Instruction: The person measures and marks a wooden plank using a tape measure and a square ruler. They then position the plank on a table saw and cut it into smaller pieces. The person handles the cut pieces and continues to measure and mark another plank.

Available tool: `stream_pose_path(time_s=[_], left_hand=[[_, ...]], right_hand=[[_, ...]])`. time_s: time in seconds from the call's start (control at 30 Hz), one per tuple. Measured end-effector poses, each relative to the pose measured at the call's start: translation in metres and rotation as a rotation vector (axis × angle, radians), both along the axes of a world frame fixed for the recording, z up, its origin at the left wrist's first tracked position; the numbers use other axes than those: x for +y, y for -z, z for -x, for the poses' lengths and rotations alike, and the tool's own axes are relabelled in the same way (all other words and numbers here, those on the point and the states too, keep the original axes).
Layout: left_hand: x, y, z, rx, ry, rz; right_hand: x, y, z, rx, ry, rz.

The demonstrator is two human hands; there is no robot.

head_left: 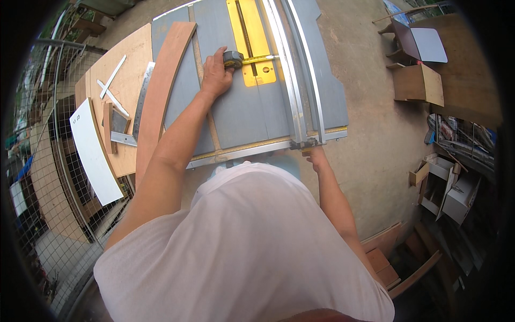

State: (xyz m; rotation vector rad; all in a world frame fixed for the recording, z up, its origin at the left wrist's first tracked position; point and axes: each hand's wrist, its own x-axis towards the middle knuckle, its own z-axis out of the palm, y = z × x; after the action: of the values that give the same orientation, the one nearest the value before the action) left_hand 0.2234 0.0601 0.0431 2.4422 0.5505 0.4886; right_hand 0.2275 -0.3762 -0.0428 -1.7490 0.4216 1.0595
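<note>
My left hand (217,72) grips a black and yellow tape measure (233,59) on the grey table saw top (198,121). Its yellow tape (259,58) runs out rightward across the yellow insert plate (242,21) to the silver fence (292,91). Down at the front rail, my right hand (314,155) is closed on the fence's black clamp (303,144), its fingertips partly hidden. A long reddish wooden board (167,96) lies left of my left arm.
Left of the saw, a plywood surface (137,51) holds a steel ruler (144,94), squares (122,138), white strips (112,75) and a white board (94,153). Wire fencing (51,188) stands beyond. At right are a chair (429,45), a wooden box (416,86) and piled cabinet pieces (456,198) on concrete.
</note>
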Motion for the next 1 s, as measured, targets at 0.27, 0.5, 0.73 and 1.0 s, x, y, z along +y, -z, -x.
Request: stream_pose_path(time_s=[0.27,0.5,0.73,1.0], left_hand=[[-0.001,0.000,-0.001,0.013,-0.004,0.002],[-0.001,0.002,-0.002,-0.010,0.009,-0.025],[0.000,0.002,-0.003,-0.004,0.004,-0.021],[-0.002,0.002,-0.004,0.009,0.002,-0.014]], right_hand=[[-0.017,0.024,-0.003,0.068,-0.196,0.021],[-0.015,0.020,-0.004,0.060,-0.210,0.024],[-0.001,-0.002,-0.003,0.024,-0.067,0.031],[-0.002,0.006,0.000,-0.459,-0.566,0.331]])
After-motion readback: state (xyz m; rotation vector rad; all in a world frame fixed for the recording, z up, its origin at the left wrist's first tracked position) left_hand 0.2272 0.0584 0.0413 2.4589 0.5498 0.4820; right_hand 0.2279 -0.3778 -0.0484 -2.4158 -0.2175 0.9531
